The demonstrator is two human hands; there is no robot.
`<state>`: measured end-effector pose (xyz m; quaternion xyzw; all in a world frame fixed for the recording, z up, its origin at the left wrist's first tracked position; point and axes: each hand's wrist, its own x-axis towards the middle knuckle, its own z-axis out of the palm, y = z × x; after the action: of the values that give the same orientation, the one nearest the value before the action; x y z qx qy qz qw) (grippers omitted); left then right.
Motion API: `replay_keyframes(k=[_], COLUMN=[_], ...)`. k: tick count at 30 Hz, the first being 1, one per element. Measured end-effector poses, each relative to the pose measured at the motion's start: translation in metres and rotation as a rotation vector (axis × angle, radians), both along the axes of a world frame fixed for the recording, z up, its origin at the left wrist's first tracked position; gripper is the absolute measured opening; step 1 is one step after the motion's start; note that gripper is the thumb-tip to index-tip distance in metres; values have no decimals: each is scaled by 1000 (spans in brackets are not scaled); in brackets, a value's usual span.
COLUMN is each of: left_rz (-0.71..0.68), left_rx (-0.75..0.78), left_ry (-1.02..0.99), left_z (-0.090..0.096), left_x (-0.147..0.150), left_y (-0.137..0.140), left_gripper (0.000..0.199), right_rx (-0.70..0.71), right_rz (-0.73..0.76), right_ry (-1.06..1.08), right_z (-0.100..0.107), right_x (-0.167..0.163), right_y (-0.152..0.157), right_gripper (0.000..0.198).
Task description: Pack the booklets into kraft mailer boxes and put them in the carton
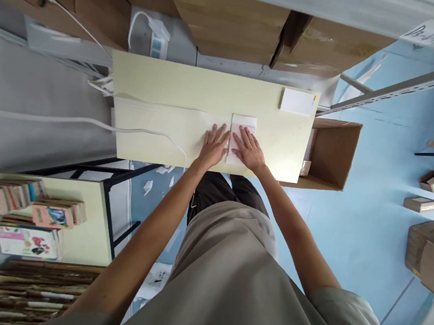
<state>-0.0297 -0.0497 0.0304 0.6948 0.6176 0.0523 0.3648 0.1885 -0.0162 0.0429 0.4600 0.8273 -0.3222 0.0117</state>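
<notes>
A thin pale-pink rectangular item (234, 158), perhaps a booklet, lies on the cream table (210, 88) with a white strip (245, 119) showing along its far end. My right hand (250, 151) rests on it, palm down with fingers spread. Just left of its edge, my left hand (214, 147) presses flat with the fingers apart, the thumb reaching toward the pink item. Beneath that hand a long white sheet (159, 118) stretches to the table's left side. What lies under both palms is hidden.
A white box or pad (298, 102) sits at the table's far right corner. Beside the right end stands an open cardboard box (334, 156). A white cable (141, 131) crosses the left side. Books (29, 240) are stacked at lower left, and large cartons (234, 22) line the shelf behind.
</notes>
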Motion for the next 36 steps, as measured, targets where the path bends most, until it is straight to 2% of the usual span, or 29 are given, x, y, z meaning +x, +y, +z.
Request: replay_keyframes(k=[5, 8, 11, 14, 21, 24, 27, 32, 36], left_rz=[-12, 45, 65, 79, 168, 213, 240, 274, 288], left_rx=[-34, 19, 120, 283, 748, 853, 894, 899, 913], left_ry=[63, 56, 35, -26, -235, -250, -197, -106, -88], left_z=[21, 42, 70, 107, 211, 250, 280, 306, 306], left_x=[5, 13, 25, 36, 48, 46, 42, 32, 21], left_y=[10, 23, 50, 88, 179, 201, 212, 212, 201], left_gripper=[80, 80, 81, 78, 73, 71, 72, 68, 68], right_rx=[-7, 36, 145, 279, 624, 751, 822, 784, 652], right_rz=[3, 33, 26, -24, -69, -66, -73, -159, -166], right_ry=[-27, -39, -17, 32, 77, 124, 147, 102, 11], right_z=[17, 38, 65, 102, 214, 249, 273, 293, 292], right_x=[-4, -4, 0, 3, -5, -19, -37, -70, -85], right_y=[-1, 4, 21, 54, 146, 182, 218, 265, 282], right_gripper=[71, 72, 69, 61, 49, 47, 47, 45, 46])
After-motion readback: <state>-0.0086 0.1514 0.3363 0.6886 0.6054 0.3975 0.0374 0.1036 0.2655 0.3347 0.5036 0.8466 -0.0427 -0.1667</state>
